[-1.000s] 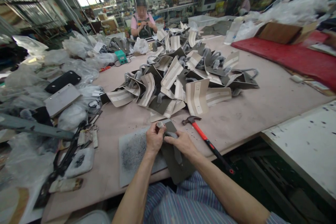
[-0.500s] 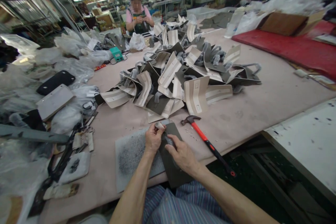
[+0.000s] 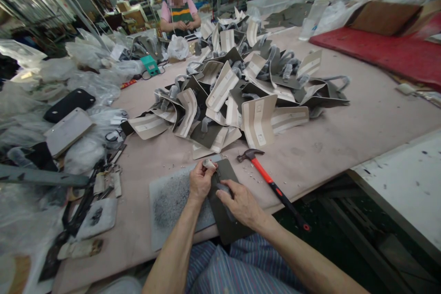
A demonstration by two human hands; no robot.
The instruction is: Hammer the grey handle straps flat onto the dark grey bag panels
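My left hand (image 3: pixel 200 180) is closed round a small pale cylindrical tool (image 3: pixel 208 163), held upright against a dark grey-green panel (image 3: pixel 228 220). That panel lies over the table's near edge, partly on a scuffed grey mat (image 3: pixel 168 204). My right hand (image 3: pixel 240 201) rests on the panel with its fingers curled, pressing a grey strap (image 3: pixel 223 188) onto it. A hammer with a red and black handle (image 3: pixel 272 185) lies just right of my hands.
A big heap of grey and cream panels with straps (image 3: pixel 241 87) fills the table's middle. Plastic bags, black and grey parts and metal tools (image 3: pixel 69 115) crowd the left side. A person in a pink top (image 3: pixel 177 7) sits at the far end. A red mat (image 3: pixel 379 53) lies far right.
The view has dipped slightly. My right hand slid down the panel toward me; my left hand stays on the pale tool.
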